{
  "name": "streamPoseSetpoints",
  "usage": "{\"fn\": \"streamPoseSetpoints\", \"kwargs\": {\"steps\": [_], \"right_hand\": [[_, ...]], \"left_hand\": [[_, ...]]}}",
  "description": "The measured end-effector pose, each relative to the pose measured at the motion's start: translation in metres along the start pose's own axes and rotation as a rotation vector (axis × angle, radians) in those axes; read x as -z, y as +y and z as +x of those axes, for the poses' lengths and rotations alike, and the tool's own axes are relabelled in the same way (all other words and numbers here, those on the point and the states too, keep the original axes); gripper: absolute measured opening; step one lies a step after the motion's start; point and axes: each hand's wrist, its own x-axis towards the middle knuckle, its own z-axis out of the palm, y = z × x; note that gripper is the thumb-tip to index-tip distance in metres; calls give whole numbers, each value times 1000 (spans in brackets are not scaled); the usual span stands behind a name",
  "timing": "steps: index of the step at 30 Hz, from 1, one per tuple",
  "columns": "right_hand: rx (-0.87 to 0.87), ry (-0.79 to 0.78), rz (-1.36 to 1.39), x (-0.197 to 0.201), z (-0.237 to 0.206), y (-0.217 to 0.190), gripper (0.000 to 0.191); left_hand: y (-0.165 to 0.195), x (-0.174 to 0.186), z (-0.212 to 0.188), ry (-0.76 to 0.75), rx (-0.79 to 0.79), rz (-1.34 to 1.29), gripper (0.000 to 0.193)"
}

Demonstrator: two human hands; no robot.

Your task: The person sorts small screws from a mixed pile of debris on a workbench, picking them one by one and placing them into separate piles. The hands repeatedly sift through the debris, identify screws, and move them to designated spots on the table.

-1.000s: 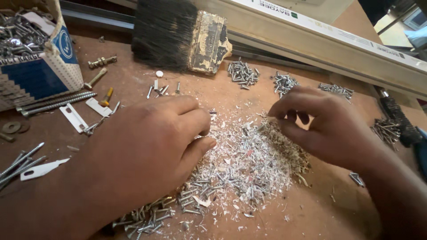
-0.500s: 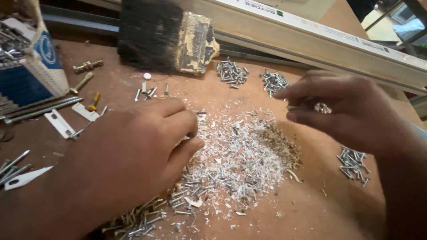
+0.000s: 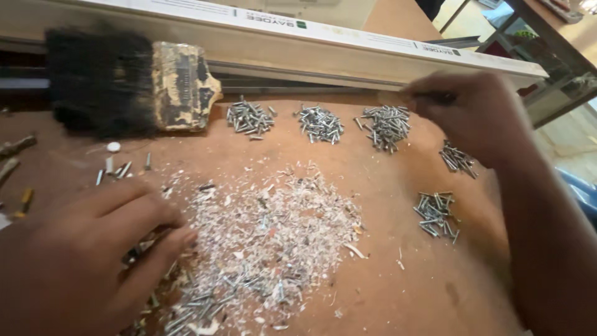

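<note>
Five small heaps of screws are lying sorted on the brown worktop [image 3: 385,292], three in a row below the pale rail [image 3: 348,43] and two further right. I am resting my left hand [image 3: 81,261], fingers loosely curled, on the edge of the big mixed pile [image 3: 261,242] of shavings and screws. My right hand [image 3: 472,115] is hovering beside the third heap [image 3: 387,124], fingertips pinched together; whether anything is between them I cannot tell. An old paintbrush [image 3: 130,84] is lying at the back.
</note>
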Motion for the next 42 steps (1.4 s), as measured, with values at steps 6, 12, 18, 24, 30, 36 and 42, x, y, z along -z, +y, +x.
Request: {"fn": "streamPoseSetpoints", "kwargs": {"steps": [6, 12, 18, 24, 30, 36, 42], "right_hand": [[174, -61, -154, -19, 9, 41, 18], [176, -50, -168, -24, 1, 15, 20], [440, -350, -68, -34, -20, -34, 22], [528, -604, -75, -36, -58, -73, 67], [617, -645, 82, -47, -56, -74, 23], [354, -587, -54, -37, -40, -54, 14], [298, -473, 233, -20, -42, -42, 13]], "left_hand": [[-4, -8, 3, -24, 72, -68, 20], [15, 20, -1, -121, 59, 11, 22], [27, 33, -5, 27, -93, -93, 22], [28, 34, -5, 43, -115, -105, 24], [30, 33, -6, 48, -71, -84, 24], [28, 35, -4, -12, -50, -56, 24], [28, 34, -4, 2, -62, -27, 23]]}}
